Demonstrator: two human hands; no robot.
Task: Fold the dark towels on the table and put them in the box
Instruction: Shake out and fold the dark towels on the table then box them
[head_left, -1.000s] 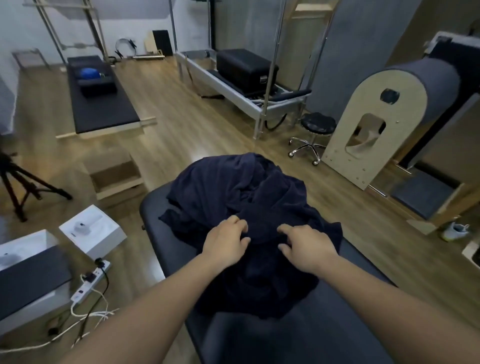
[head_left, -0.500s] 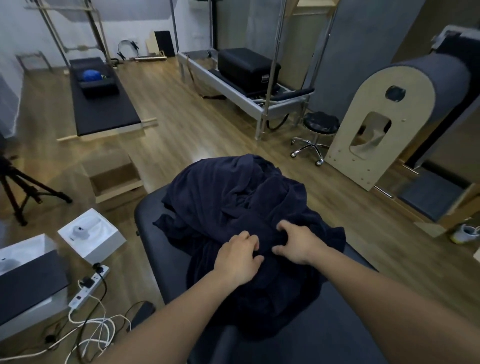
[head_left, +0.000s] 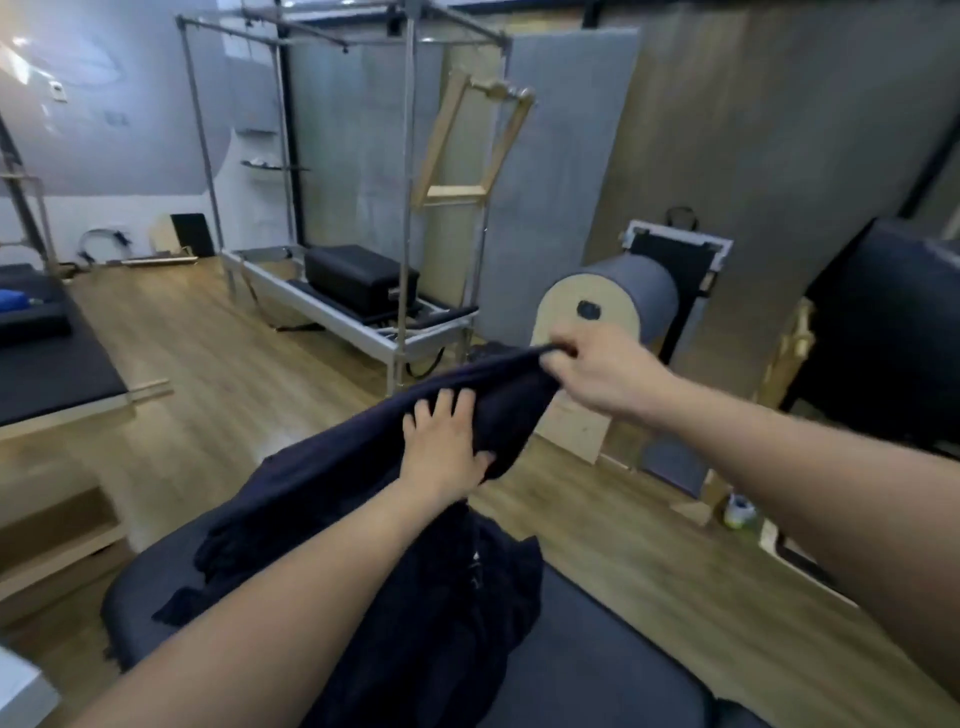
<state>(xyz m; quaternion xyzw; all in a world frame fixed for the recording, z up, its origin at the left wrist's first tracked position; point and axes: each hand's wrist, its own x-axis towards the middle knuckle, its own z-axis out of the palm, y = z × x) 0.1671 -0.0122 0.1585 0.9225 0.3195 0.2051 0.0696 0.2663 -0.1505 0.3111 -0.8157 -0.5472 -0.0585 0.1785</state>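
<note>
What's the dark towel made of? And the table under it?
Towel: soft matte cloth, maybe terry; it sags and wrinkles where the right hand holds it up. Table: smooth dark padding, probably vinyl, with a faint sheen.

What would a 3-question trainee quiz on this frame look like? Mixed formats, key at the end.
1. True or false: the right hand pinches an edge of the dark towel and holds it up above the table.
2. Pick one. The left hand is: A) lying flat on the lifted towel; B) gripping a box; C) resting on bare table padding.
3. Fill in: the crumpled towel pile lies on the ____.

Key: 1 true; 2 A; 3 table.
</note>
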